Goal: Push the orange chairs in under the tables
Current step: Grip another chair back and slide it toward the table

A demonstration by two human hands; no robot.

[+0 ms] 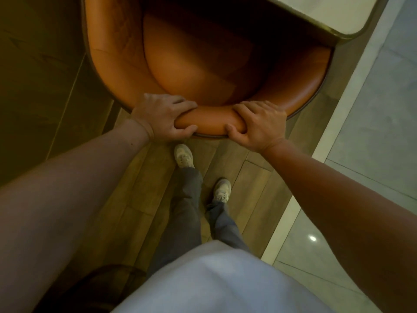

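Both hands are clenched on the padded top rim of the orange chair (203,71): the left hand (162,116) and the right hand (259,125) are set close together at the middle of the curved backrest, fingers wrapped over the roll toward the seat and thumbs hooked under its outer edge. The chair stands on the wooden floor (140,199), directly ahead of the person, with the front of its seat already shadowed beneath the pale-topped table (316,10); the table's rounded corner overhangs the chair's right side. The step in hand is judged to be the final push inward, partly done. For a clean finish, the force is best kept level and centred along the seat axis, so that the chair slides rather than tips; a low, steady push from the forearms is preferred to a shove. Because the table corner sits nearest the right arm of the shell, a slight bias to the left may be needed to keep the upholstery from scraping the table edge. The feet (184,155) are staggered, one just behind the chair back, and should be kept clear of the base, which is hidden from view. The boundary where the wood meets the grey tiled floor (372,109) lies to the right and is not crossed by the chair. No brand, label or legible writing is visible on the chair, the table or the clothing.
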